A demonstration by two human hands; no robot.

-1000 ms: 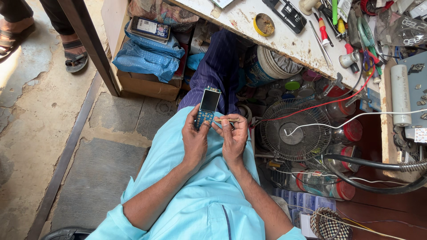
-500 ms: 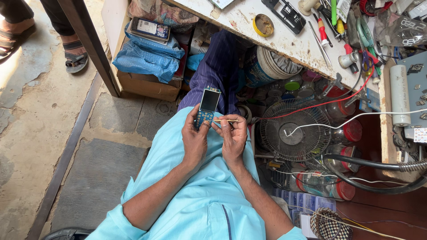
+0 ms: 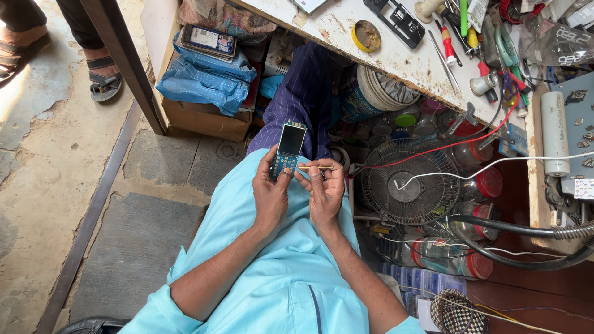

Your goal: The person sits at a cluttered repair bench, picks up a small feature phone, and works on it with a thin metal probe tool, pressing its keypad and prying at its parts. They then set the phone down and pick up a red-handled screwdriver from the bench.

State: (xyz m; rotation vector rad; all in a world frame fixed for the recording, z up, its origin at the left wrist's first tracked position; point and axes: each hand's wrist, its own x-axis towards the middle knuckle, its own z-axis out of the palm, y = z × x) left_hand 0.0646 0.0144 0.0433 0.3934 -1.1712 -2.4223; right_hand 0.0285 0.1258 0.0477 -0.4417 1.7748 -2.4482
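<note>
- Almost nothing has moved since the earlier frames: the phone [image 3: 289,148] sits at the same tilt over the lap, and the thin stick-like tool [image 3: 317,167] has kept its level line beside it.
- Left hand [image 3: 270,198] is closed around the lower half of the phone, fingers wrapped behind and the thumb lying on the keypad end; the screen end stands free above the fingers.
- Right hand [image 3: 324,196] pinches the tool between thumb and fingertips, narrow grip, with the tool pointing left toward the phone's lower edge.
- The phone looks small, light and stiff. Its case seems to be off, so the bare screen and board are likely fragile; I judge the safest hold is by the long side edges near the bottom, as now, away from the glass.
- The tool looks slim and light, and it would probably slip or bend under hard pressing, so a short grip near the tip suits it.
- Open room lies over the lap and the pale blue shirt [image 3: 272,291], where both hands work freely.
- To the right the small table fan [image 3: 408,183] and loose wires crowd close to the right elbow's side.
- Ahead, the edge of the cluttered white workbench [image 3: 396,59] overhangs the knees, limiting upward and forward reach.
- Another person's sandalled foot [image 3: 104,79] stands well apart at the upper left.
</note>
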